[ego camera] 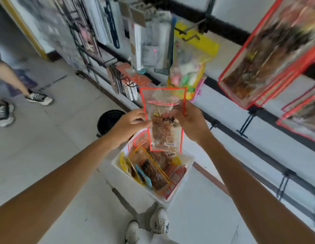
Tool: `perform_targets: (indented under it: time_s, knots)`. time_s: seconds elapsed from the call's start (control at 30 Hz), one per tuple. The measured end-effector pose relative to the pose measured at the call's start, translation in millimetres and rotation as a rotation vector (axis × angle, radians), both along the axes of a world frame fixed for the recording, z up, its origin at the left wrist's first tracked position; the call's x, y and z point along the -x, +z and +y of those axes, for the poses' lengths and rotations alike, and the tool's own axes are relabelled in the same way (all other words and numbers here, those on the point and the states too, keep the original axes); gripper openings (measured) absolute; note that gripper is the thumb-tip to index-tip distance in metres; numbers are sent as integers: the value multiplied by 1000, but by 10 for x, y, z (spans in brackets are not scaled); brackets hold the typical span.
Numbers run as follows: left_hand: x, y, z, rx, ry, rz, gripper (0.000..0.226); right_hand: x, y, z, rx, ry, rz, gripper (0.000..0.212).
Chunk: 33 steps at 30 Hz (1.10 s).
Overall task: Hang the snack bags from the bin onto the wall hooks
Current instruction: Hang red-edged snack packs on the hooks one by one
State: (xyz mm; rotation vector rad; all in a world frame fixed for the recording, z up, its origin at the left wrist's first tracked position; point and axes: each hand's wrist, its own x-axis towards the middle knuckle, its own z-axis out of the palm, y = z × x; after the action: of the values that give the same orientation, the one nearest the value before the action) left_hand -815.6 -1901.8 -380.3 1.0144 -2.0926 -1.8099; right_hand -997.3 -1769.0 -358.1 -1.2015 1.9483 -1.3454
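You stood on a pale tiled floor (56,141) beside a white wall crossed by black rails (259,152). Black hooks (190,37) jutted out at the upper centre, a yellow bag of sweets (192,67) hung just beneath them, and red-edged bags (269,50) of brown snacks filled the upper right. Another person's legs (10,74) showed at the left edge.

At the lower centre sat the white bin (123,180), packed with tilted packets (153,171): yellow ones on its left side, orange-edged brown ones in the middle, red ones on its right.

The snack bag (165,134), clear with a red border, stood upright in the centre of the frame, above the bin and below the hooks, touching neither.

Both your arms reached in from the 2 lower corners. Your left hand (133,121) pinched the bag's left edge, and your right hand (191,120) gripped its right edge, just below the red seal strip.
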Motion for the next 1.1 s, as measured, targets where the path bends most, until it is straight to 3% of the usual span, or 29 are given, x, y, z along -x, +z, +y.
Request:
perform_targets:
  time_s: [0.07,0.2,0.43,0.63,0.73,0.83,0.93,1.1]
  knots:
    - [-16,271,65,-79,-42,71,49,-35,305,91,66,-27,-39,10]
    - [72,760,250,-74,-37,196,16,-129,908,307,209,-55,-40,12]
    - [285,1532,544,33,-180,316,12,-158,1767,866,301,-183,-41,8]
    - [597,1898,897,62,-338,375,10,-113,2378,1458,406,-492,240,35]
    - [785,2015,1154,68,-419,406,12,-22,2640,1777,332,-657,570,30]
    - [975,2075,1397,120,-502,420,15,54,2846,2056,205,-722,768,17]
    - [1169,2092,1641,164,-566,421,24,140,2899,2280,95,-742,859,15]
    - [1471,2056,1951,208,-659,392,10,418,2790,2545,37,-720,879,14]
